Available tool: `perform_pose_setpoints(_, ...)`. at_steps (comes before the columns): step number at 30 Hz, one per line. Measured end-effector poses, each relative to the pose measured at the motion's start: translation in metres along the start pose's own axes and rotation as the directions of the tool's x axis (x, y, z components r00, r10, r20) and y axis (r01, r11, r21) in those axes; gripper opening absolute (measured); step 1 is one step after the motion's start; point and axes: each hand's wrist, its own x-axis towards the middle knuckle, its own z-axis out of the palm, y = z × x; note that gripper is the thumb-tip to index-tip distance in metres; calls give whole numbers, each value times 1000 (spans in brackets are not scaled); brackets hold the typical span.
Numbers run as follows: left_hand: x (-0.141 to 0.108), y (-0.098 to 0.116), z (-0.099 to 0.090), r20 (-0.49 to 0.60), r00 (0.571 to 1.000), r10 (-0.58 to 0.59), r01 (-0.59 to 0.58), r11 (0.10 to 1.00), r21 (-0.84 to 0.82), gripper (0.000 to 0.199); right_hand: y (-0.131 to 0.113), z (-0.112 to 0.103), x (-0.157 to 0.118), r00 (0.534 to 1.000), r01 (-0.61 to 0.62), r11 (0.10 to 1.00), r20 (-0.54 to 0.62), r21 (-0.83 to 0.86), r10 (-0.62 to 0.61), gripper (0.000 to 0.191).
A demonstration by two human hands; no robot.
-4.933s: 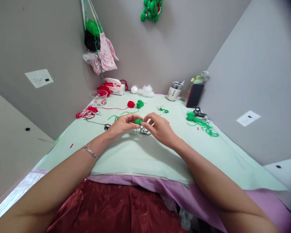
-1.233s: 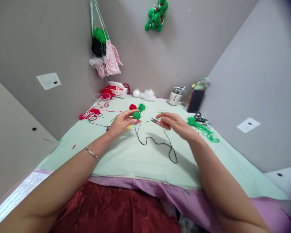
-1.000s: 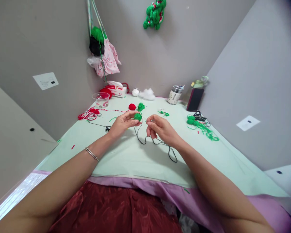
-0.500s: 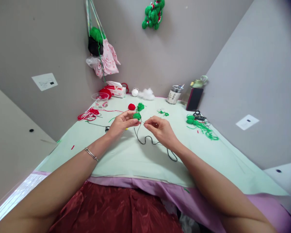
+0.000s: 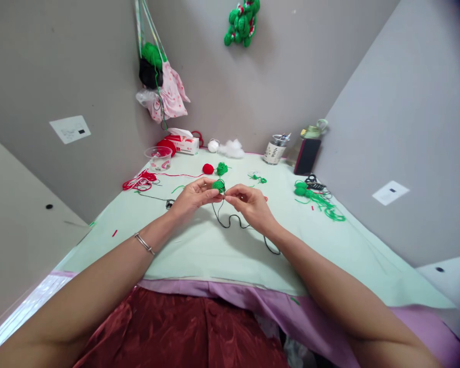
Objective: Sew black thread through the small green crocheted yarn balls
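A small green knitted ball (image 5: 218,186) is pinched between the thumb and fingers of my left hand (image 5: 197,196). Right beside it, my right hand (image 5: 250,204) has thumb and forefinger pressed together at the ball's lower right edge; what they grip is too small to make out. Dark yarn (image 5: 230,223) runs down from the ball, curves over the pale green cloth and passes beneath my right hand, ending in a loop near the right wrist.
Behind my hands lie a red ball (image 5: 207,168) and green yarn (image 5: 222,168). Red yarn (image 5: 141,181) and a clear cup (image 5: 159,159) are at left. Green yarn tufts (image 5: 322,200), scissors (image 5: 312,181), a phone (image 5: 307,157) and a pen jar (image 5: 275,150) stand or lie at right.
The green ball has shifted slightly right, and my right fingertips have moved left to meet it. The gap between my hands has narrowed.
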Motion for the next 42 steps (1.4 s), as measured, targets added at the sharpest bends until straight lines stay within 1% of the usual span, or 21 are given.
perform_pose_setpoints(2, -1, 1, 1, 7, 1000, -3, 3, 1000, -3, 30, 3, 1, 0, 1000, 19, 1000, -6, 11, -19, 19)
perform_pose_setpoints(5, -1, 2, 3, 1, 1000, -7, 7, 1000, -8, 31, 7, 1, 1, 997, 71, 997, -27, -18, -71, 19)
perform_pose_setpoints(8, -1, 2, 4, -19, 1000, -14, 14, 1000, -6, 35, 10, 1, 1, 992, 114, 993, -49, -43, -117, 16)
perform_pose_setpoints(10, 0, 1, 3, -39, 999, -3, 3, 1000, 4, 37, 12, 1, 2, 994, 99, 995, -39, -18, -99, 13)
perform_pose_setpoints(14, 0, -4, 1, -69, 997, 45, -41, 997, 59, 37, 14, 1, 4, 1000, 7, 999, 9, 46, -8, 16)
perform_pose_setpoints(18, 1, -7, -2, -44, 996, 73, -69, 993, 94, 43, 14, -2, 7, 999, -40, 996, 18, 83, 39, 21)
perform_pose_setpoints(21, 0, -6, -2, -22, 997, 70, -68, 995, 75, 44, 14, -4, 8, 998, -66, 992, 9, 112, 65, 25)
perform_pose_setpoints(25, -1, -3, 2, -57, 997, 46, -44, 998, 41, 44, 16, -5, 9, 997, -72, 988, 11, 136, 71, 27)
perform_pose_setpoints(27, -2, -1, 4, -72, 997, 38, -36, 999, 25, 44, 17, -4, 9, 998, -64, 991, 4, 119, 64, 27)
perform_pose_setpoints(29, -2, 1, 5, -74, 997, 35, -36, 999, -5, 40, 17, -3, 7, 999, -30, 998, -22, 60, 31, 25)
perform_pose_setpoints(31, -2, 2, 5, -73, 997, 34, -37, 998, -49, 37, 16, -1, 5, 996, 63, 996, -64, -56, -66, 20)
perform_pose_setpoints(33, -1, 4, 2, -61, 998, 22, -28, 995, -97, 35, 14, 0, 1, 976, 178, 963, -86, -202, -199, 13)
perform_pose_setpoints(35, 0, 5, -1, -23, 1000, 2, -5, 992, -129, 35, 11, 0, -2, 952, 257, 911, -76, -323, -295, 12)
perform_pose_setpoints(39, 1, 6, -8, 75, 997, -37, 46, 990, -130, 35, 8, 1, -5, 927, 323, 844, -34, -428, -373, 20)
perform_pose_setpoints(42, 1, 6, -9, 105, 993, -57, 72, 987, -144, 32, 6, 1, -6, 903, 369, 794, -15, -483, -429, 23)
